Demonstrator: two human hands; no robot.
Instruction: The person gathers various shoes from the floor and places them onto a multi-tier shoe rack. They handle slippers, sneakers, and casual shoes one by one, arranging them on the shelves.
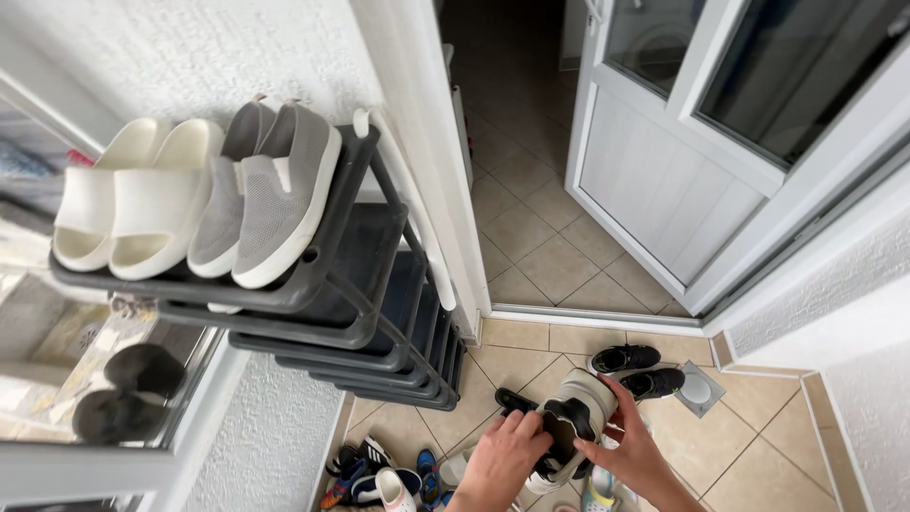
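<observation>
Gripping sneaker (569, 427), both hands (569, 453) curled.

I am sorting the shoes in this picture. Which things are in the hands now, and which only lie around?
In hand:
left hand, right hand, beige high-top shoe

Lying about:
black sneakers, white slides, grey slip-ons, shoe rack, colourful shoes

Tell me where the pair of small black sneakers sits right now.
In the head view, the pair of small black sneakers lies on the tan tiled floor, lower right of centre, just beyond the right hand and beside the square floor drain.
</observation>
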